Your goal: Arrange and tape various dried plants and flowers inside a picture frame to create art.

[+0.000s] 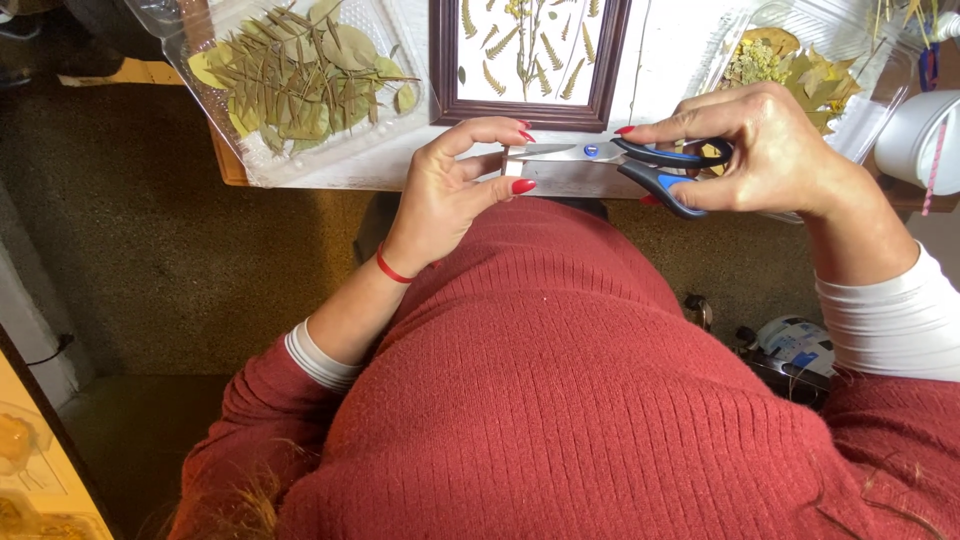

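Note:
My right hand (770,150) grips a pair of scissors (610,160) with blue and black handles, fingers through the loops, blades pointing left. My left hand (455,190) pinches a small white strip (513,166) at the blade tips, between thumb and forefinger. Both hands hover over the near edge of a white table (400,160), above my red knitted sweater. Just behind the hands lies a dark wooden frame (530,60) with pressed ferns and sprigs on white backing.
A clear plastic tray (300,85) of green leaves and needles sits at the left of the table. Another clear tray (800,60) of yellowish dried leaves is at the right, beside a white container (915,140). Brown carpet lies below.

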